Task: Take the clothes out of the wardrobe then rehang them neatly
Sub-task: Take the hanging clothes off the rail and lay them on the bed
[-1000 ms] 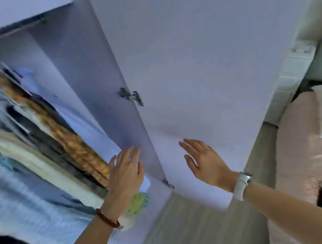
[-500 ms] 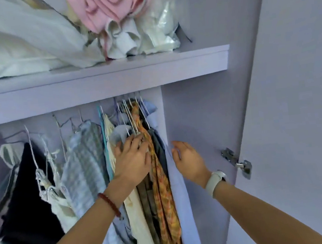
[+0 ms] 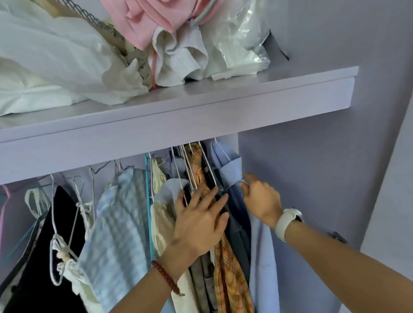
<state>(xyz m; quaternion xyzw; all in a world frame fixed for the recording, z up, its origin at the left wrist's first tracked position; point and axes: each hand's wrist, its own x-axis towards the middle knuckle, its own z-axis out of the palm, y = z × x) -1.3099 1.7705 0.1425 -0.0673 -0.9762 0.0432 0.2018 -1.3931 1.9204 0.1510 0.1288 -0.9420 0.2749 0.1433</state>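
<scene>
Under the shelf [image 3: 160, 125], both hands have climbed since half a second ago: the left hand [image 3: 200, 221], fingers spread, presses the orange plaid shirt [image 3: 228, 277], while the right hand [image 3: 263, 197] pinches the blue shirt [image 3: 230, 169] collar, likely first out.

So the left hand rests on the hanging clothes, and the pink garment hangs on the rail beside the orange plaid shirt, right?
Not quite. The head view shows the pink garment piled on the shelf above the rail, not hanging. The left hand does rest on the hanging clothes by the orange plaid shirt.
</scene>
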